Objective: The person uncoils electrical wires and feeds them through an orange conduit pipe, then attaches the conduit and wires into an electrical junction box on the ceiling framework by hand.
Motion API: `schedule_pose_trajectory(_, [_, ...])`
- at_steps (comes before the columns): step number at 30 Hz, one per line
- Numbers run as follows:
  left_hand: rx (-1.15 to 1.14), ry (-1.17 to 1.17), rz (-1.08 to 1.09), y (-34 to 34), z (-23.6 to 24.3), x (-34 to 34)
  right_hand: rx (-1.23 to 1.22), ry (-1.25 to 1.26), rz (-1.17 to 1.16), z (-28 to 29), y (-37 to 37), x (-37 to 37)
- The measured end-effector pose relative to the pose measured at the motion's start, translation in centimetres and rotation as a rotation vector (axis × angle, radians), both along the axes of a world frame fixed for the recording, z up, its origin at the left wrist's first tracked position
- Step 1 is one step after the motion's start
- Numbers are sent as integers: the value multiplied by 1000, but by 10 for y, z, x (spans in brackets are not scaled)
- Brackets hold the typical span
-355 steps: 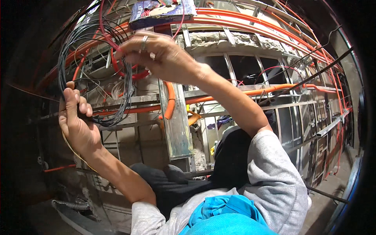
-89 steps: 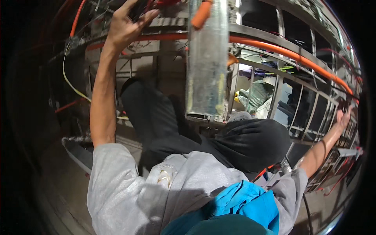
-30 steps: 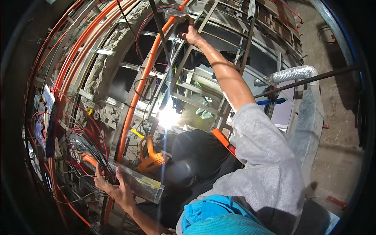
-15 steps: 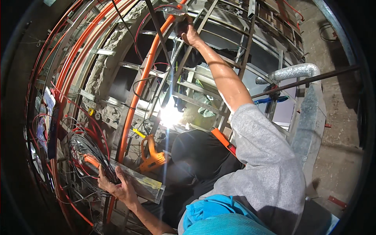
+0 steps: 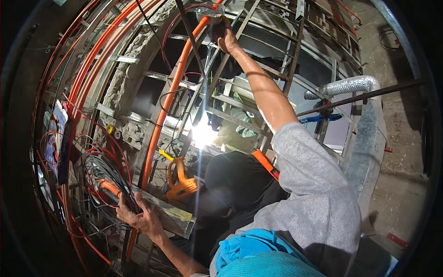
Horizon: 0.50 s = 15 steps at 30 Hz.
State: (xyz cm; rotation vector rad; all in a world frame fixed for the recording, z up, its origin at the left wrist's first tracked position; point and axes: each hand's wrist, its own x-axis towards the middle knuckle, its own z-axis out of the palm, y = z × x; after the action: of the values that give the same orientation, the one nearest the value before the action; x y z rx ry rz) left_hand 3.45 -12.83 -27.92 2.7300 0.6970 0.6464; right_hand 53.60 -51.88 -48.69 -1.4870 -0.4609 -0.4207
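My left hand [image 5: 142,219] is at the lower left, its fingers and thumb closed round a bundle of black wires [image 5: 121,184]. An orange conduit end [image 5: 110,187] lies against these wires, above my fingertips. My right arm is stretched far forward. My right hand [image 5: 228,41] is up at a round, silvery junction box [image 5: 210,14] on a long orange conduit [image 5: 171,94]. Its fingers bend beside the box's rim, with something dark between them and the thumb that I cannot make out. Below my left hand's wires, a metal channel [image 5: 177,213] slants towards my legs.
An orange pistol-shaped tool [image 5: 181,182] sits beside my dark-clothed knee. Metal framing [image 5: 240,104] spans the opening ahead, with a bright lamp [image 5: 203,134] glaring below. Orange conduits [image 5: 99,46] run along the left. A silver flexible duct [image 5: 346,87] and a sheet-metal duct [image 5: 364,138] are at right.
The whole view has shifted slightly. My left hand stays on the wires, and my right hand stays by the junction box, its fingers a little more upright.
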Motion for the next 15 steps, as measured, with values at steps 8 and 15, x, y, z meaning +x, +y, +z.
schedule_pose_trajectory(8, [-18,-14,10,-2,2,0,-94,31,-93,3,-2,-5])
schedule_pose_trajectory(15, [38,-16,-2,-3,1,3,-160,59,-167,1,-8,-4])
